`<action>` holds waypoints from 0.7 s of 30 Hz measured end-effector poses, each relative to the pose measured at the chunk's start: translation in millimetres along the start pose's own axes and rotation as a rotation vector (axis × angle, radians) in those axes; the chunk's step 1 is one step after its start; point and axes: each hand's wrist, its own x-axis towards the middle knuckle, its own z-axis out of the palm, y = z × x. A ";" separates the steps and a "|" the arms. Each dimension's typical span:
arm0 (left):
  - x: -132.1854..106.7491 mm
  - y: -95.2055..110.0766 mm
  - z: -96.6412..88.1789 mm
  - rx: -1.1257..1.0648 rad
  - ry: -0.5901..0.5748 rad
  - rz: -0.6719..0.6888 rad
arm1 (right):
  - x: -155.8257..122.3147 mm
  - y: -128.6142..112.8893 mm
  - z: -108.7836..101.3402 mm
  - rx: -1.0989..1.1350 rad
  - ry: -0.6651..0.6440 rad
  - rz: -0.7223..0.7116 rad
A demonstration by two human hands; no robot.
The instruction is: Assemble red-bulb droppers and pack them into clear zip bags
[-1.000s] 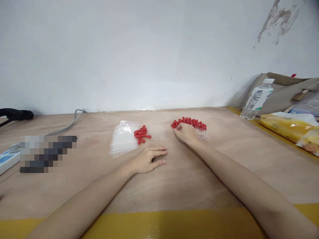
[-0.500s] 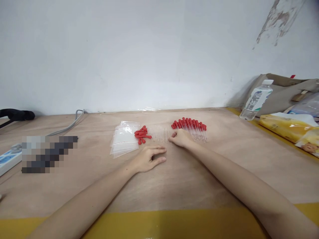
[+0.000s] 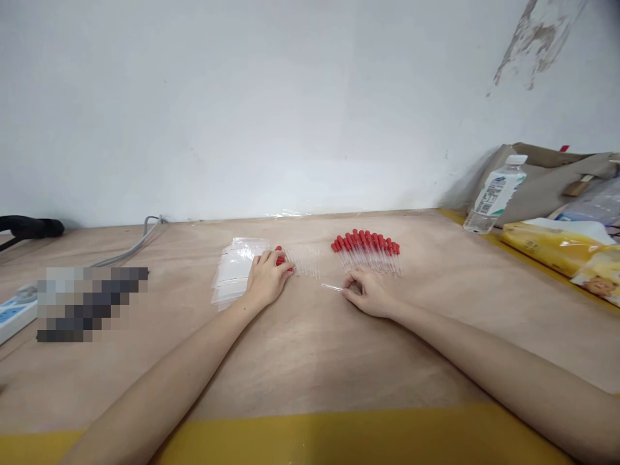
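Observation:
My right hand pinches a thin clear glass dropper tube, whose free end points left just above the table. On the left, my left hand has its fingers and thumb closed over the small pile of red rubber bulbs and grips a bulb there; the fingers hide most of the pile. Between the hands lies a row of loose clear glass tubes. Behind my right hand, assembled droppers with red bulbs lie side by side in a fan. Clear plastic zip bags are stacked beside and partly under my left hand.
At the right edge are a plastic bottle, a beige bag and a yellow packet. On the left lie a power strip, a grey cable and a blurred-out dark item. A wall stands behind the table.
My right hand has drawn back toward me from the tube row, bringing a glass tube with it. My left hand has moved left and forward onto the red bulbs.

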 end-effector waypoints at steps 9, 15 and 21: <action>-11.9 27.7 -18.2 -0.548 0.208 0.070 | -0.5 6.6 7.5 0.010 -0.005 -0.079; -23.5 43.3 -24.3 -0.768 0.175 -0.029 | -7.6 2.3 4.1 0.035 0.146 -0.194; -23.2 39.1 -12.1 -0.886 0.036 -0.276 | -9.5 2.1 9.2 0.129 0.242 -0.251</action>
